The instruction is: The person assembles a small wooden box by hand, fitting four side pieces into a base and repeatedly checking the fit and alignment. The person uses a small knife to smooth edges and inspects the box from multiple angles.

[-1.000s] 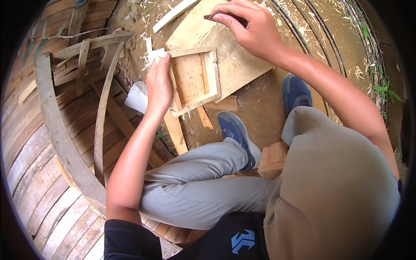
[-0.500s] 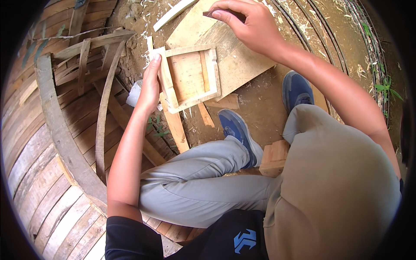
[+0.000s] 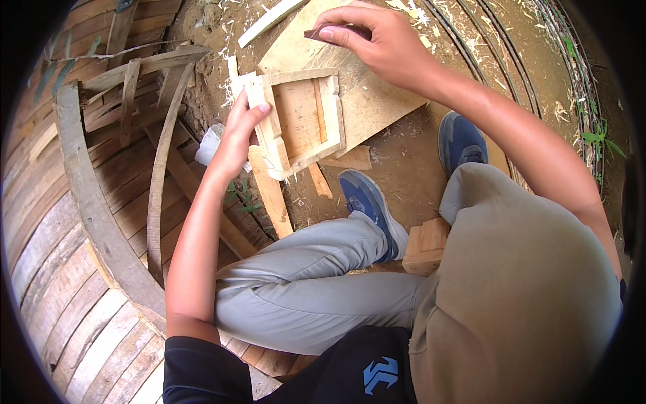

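Observation:
A small shallow wooden box (image 3: 274, 131) with a raised rim and a flat inner panel is tilted in my left hand (image 3: 234, 138). My thumb lies over its left side, and the other fingers are partly hidden behind it. My right hand (image 3: 390, 47) is up and to the right of the box, apart from it. Its fingers and thumb pinch a folded dark brown piece of sandpaper (image 3: 311, 34). Below both hands a flat plywood board (image 3: 380, 91) lies on the ground, partly covered by the box.
A slatted wooden structure with a curved grey beam (image 3: 86, 182) stands at the left. Wood strips (image 3: 271, 195) and shavings lie on the dirt. A wooden block (image 3: 426, 246) sits beside my blue shoe (image 3: 367, 202). Dark cables (image 3: 511, 60) run along the right.
The box has turned in my left hand, showing more of its left outer side; my thumb has shifted down that side. My right hand with the sandpaper has moved slightly left and down.

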